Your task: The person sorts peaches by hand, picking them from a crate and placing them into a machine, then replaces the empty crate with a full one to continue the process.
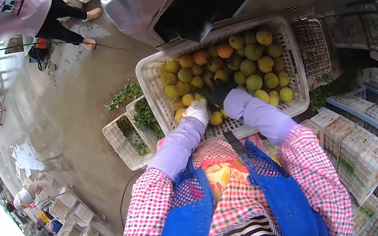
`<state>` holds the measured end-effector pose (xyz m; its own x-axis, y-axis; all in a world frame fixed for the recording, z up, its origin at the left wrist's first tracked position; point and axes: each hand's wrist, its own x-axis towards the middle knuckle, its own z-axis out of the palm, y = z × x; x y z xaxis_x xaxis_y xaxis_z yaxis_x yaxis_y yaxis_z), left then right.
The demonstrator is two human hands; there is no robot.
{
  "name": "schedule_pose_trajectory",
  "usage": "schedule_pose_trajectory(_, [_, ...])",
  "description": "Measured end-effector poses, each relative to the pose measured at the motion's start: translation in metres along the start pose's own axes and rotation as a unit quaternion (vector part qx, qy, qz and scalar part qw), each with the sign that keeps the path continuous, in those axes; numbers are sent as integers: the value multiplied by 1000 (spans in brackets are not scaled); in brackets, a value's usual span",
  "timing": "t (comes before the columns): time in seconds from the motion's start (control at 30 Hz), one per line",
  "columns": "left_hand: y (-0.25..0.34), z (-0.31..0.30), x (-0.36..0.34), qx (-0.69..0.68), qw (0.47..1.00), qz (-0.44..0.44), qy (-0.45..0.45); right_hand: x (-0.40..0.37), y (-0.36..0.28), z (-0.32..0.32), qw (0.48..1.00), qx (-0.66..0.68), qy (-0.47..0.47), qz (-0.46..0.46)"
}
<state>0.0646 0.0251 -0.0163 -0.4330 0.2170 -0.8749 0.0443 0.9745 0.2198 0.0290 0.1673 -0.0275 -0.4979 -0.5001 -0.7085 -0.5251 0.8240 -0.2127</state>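
Observation:
A large white plastic crate (147, 90) stands in front of me, filled with round fruits (253, 81), green-yellow with some orange, which look like citrus. My left hand (196, 112), in a white glove, is down among the fruits at the crate's near side, close to a yellow one. To its right, my right hand (221, 94) wears a dark glove and reaches between the fruits. Its fingers blend into the shadow there, and the left fingertips are partly hidden too. Whether either hand grips a fruit does not show.
Behind the crate is a metal machine (130, 14) with a dark chute opening (202, 7). Small crates (113, 131) with green leaves stand left. Stacked crates (358, 159) fill the right side. A person (25, 20) stands at the upper left; others work at the lower left.

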Motion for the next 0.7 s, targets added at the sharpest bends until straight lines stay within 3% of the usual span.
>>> schedule_pose_trajectory(0.07, [-7,-13,-9,-29,999,41,22,-13,-3,-19,996,8,-83,-25])
schedule_pose_trajectory(0.13, [-17,-18,-21,-113,988,75,67,-27,3,-31,994,70,-76,-31])
schedule_pose_trajectory(0.17, [-18,-35,-39,-223,971,83,11,-34,10,-31,990,130,-41,-30])
schedule_pose_trajectory(0.23, [-14,-86,-84,-429,892,99,-96,-47,29,-7,922,362,123,-66])
schedule_pose_trajectory(0.27, [-24,-82,-90,-548,819,153,-75,-55,33,3,857,467,204,-81])
schedule_pose_trajectory(0.3, [-30,-73,-94,-655,726,205,-54,-71,27,-13,840,480,229,-104])
schedule_pose_trajectory(0.37, [-33,-65,-89,-668,689,279,-33,-100,14,-48,807,496,278,-156])
schedule_pose_trajectory(0.43, [-11,-95,-126,-738,632,203,-116,-109,-8,-66,733,588,322,-114])
schedule_pose_trajectory(0.5, [-6,-102,-130,-714,663,219,-49,-126,-19,-93,675,654,338,-55])
schedule_pose_trajectory(0.53, [-7,-97,-123,-663,695,278,26,-122,-22,-89,695,571,435,-44])
schedule_pose_trajectory(0.6, [-6,-98,-119,-594,724,335,105,-130,-33,-98,736,443,512,-25])
schedule_pose_trajectory(0.67, [-9,-106,-123,-481,770,381,176,-143,-45,-115,756,365,543,-4])
schedule_pose_trajectory(0.7, [-9,-105,-123,-505,758,373,174,-147,-45,-121,769,350,535,9])
